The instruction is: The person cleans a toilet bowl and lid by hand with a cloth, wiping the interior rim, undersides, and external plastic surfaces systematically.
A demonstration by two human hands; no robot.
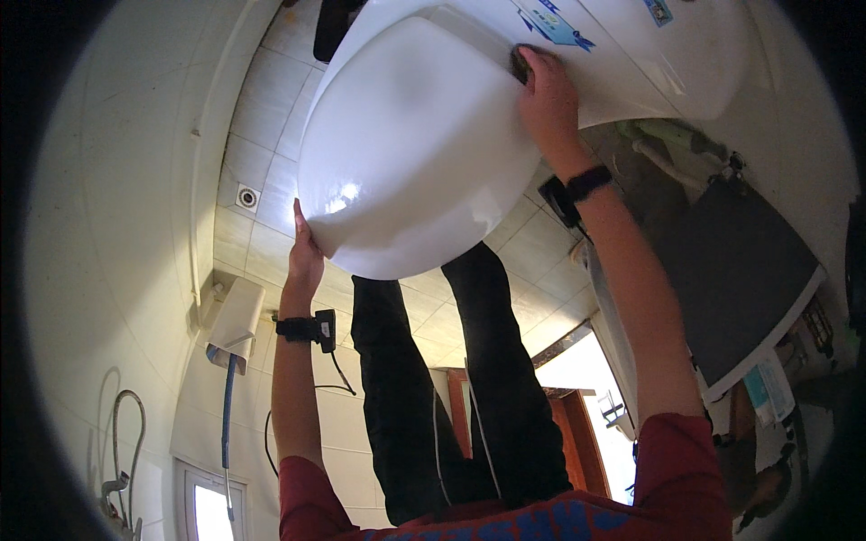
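A white toilet lid (pixel 413 142) lies lowered in front of me, glossy with bright reflections. My left hand (pixel 306 253) is at the lid's left edge, gripping it by the side; some of its fingers are hidden. At the hinge end, my right hand (pixel 549 95) presses a dark scouring pad (pixel 521 64) into the corner between the lid and the white toilet tank (pixel 609 61). Only part of the pad shows past my fingers, so its exact material is unclear. Blue printed stickers (pixel 555 26) are on the tank.
Pale floor tiles (pixel 264 122) with a square drain (pixel 247 197) lie to the left, beside a wall pipe (pixel 196 203). A blue-handled tool (pixel 229 412) hangs by a white box (pixel 237 318). A dark grey panel (pixel 731 270) stands at the right, near a green pipe-like object (pixel 666 132).
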